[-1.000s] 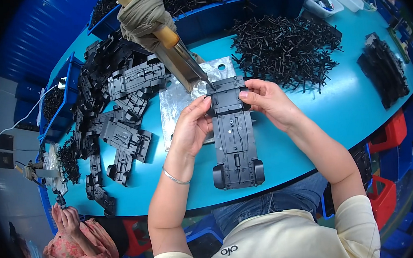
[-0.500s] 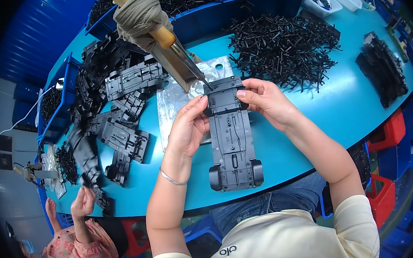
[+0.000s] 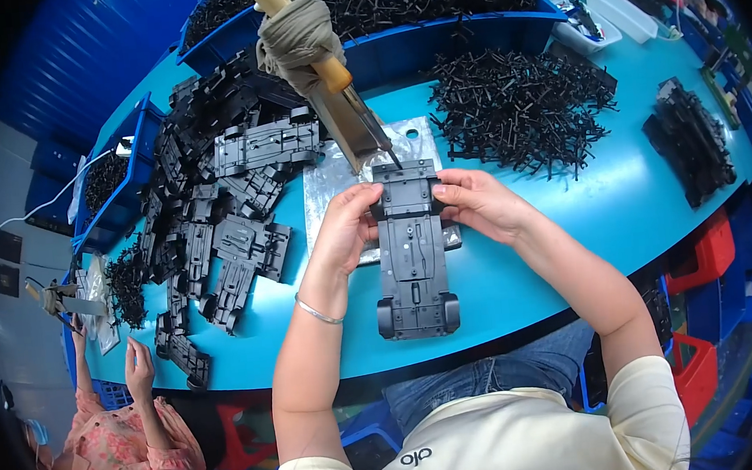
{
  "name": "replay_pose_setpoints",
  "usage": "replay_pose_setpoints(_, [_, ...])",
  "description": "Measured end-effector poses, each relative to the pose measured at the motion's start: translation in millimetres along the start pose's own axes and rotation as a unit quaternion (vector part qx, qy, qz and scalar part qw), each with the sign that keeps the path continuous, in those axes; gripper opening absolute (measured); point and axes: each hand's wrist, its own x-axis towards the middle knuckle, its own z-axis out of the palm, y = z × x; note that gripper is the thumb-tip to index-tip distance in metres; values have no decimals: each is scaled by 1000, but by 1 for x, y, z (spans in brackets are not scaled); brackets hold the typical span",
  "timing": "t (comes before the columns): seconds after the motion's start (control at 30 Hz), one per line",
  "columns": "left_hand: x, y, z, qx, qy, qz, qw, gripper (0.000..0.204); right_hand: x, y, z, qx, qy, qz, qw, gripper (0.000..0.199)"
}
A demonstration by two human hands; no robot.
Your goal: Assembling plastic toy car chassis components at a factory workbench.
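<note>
A black plastic toy car chassis (image 3: 412, 263) lies lengthwise between my hands, its wheel-arch end toward me. My left hand (image 3: 346, 224) pinches its left edge near the far end. My right hand (image 3: 482, 204) grips the opposite edge, thumb on top. Just over the far end, the thin dark tip of a mounted iron-like tool (image 3: 368, 116) with a wooden handle and cloth wrapping points down; whether it touches the plastic I cannot tell. A silvery foil-covered plate (image 3: 319, 179) lies under the far part of the chassis.
More black chassis (image 3: 244, 245) are piled at left. Small black strips (image 3: 525, 108) form a heap at far right and fill a blue bin (image 3: 415, 55) behind. A co-worker's hand (image 3: 139, 368) is at lower left, near another mounted tool (image 3: 59, 300). Stacked black parts (image 3: 691, 144) stand at right.
The view has shifted slightly. Both my hands keep their grip on the chassis, under the tool tip. At left, dark parts that were blurred in motion now lie still, and the co-worker's hands have moved.
</note>
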Motion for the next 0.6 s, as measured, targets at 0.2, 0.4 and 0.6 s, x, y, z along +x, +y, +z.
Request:
replay_pose_setpoints(0.2, [-3, 0, -6, 3, 75, 27, 997, 23, 10, 2, 11, -1, 8, -8, 1000, 27])
replay_pose_setpoints(0.4, [-5, 6, -5, 10, 73, 34, 997, 24, 10, 1, 18, -9, 12, -34, 999, 27])
replay_pose_setpoints(0.6, [-5, 8, -5, 12, 74, 29, 997, 24, 12, 2, 18, -9, 6, -37, 999, 28])
